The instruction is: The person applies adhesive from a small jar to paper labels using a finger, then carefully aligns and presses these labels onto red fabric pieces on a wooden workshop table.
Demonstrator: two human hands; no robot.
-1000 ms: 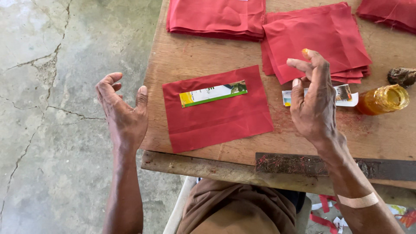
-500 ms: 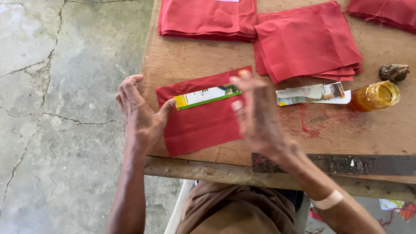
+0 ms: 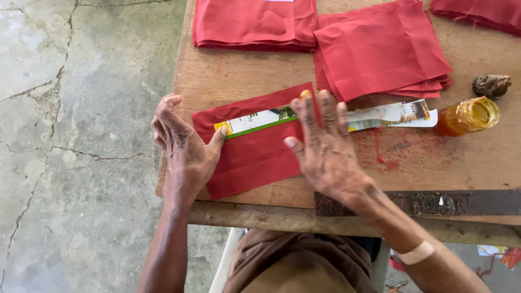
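Currently the red cloth (image 3: 255, 154) lies flat near the table (image 3: 239, 76) edge, a stiff card strip (image 3: 255, 120) across it. Left hand (image 3: 182, 149) touches its left edge; right hand (image 3: 325, 149) presses it, fingers spread, gripping nothing. Judged light, limp: best taken by edges.

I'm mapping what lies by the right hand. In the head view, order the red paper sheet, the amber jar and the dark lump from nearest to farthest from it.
1. Red paper sheet: under the right hand, its fingertips resting on it.
2. Amber jar: off to the right on the table.
3. Dark lump: just beyond the jar, near the right edge of the view.
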